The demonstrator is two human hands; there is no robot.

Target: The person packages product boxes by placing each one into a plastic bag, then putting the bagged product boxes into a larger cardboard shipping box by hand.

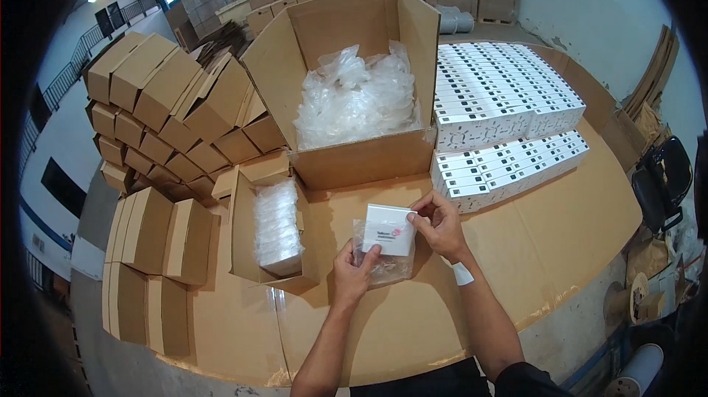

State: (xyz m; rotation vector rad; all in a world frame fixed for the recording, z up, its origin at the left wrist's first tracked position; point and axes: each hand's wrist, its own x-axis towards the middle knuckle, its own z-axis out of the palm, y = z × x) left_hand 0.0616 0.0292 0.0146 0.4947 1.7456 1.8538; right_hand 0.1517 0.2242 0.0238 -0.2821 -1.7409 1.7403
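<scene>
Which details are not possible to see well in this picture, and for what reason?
In the head view:
Back of the white square item: turned away from the camera.
Bottom of the large carton: beneath the heap of clear bags.
Bottom of the small carton: beneath wrapped packs.
Marks on the white boxes: too small.
Right sleeve: cut off by the lower edge.

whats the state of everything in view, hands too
left hand, gripping white square and clear bag
right hand, pinching white square's corner
white square, apparently partly bagged
clear bag, crinkled
small carton, open, holding wrapped packs
large carton, open, holding clear plastic
white boxes, stacked
brown cartons, stacked
</scene>
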